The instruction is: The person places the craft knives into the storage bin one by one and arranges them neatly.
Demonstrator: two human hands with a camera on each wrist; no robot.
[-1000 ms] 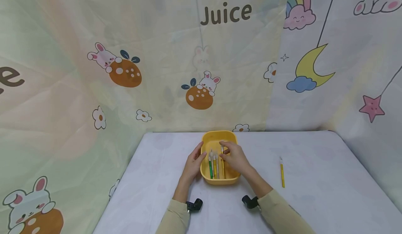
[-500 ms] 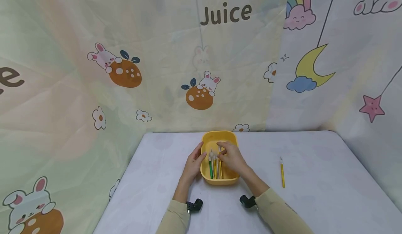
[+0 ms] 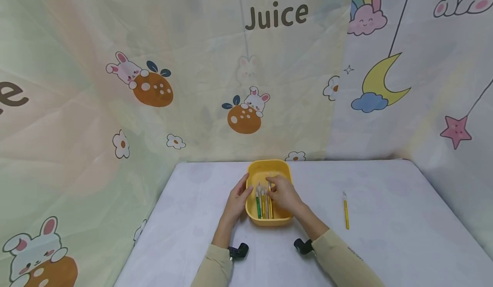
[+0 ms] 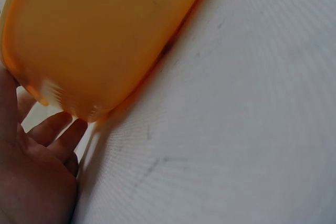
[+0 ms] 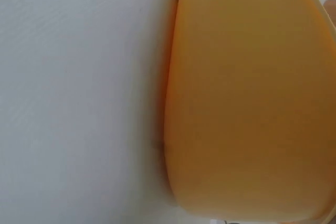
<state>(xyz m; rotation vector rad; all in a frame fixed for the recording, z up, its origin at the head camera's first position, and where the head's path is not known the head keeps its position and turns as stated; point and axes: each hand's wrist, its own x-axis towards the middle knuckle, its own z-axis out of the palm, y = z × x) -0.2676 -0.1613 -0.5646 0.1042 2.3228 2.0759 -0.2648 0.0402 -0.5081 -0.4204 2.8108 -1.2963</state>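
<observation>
A yellow plastic tray (image 3: 269, 222) with rounded corners stands on the table. My left hand (image 3: 235, 199) grips its left side, thumb over the rim and fingers against the outer wall; the left wrist view shows these fingers (image 4: 68, 137) at the tray's end. Inside, a green pen-like stick (image 3: 258, 206) and several yellow and pale ones lie side by side, pale tips pointing away. My right hand (image 3: 286, 193) reaches over the right rim and pinches a slim yellow pen-like stick (image 3: 271, 210) near its upper end, just right of the row. In the right wrist view the tray wall (image 5: 252, 98) hides this hand's fingers.
Another yellow pen-like stick (image 3: 346, 214) with a pale tip lies on the white-covered table (image 3: 385, 244) to the right of the tray. Behind the table hangs a printed cloth (image 3: 208, 120) with rabbits and flowers.
My right hand has shifted slightly left with the yellow pen-like stick, bringing it up beside the others in the tray. The left hand and tray stay in place.
</observation>
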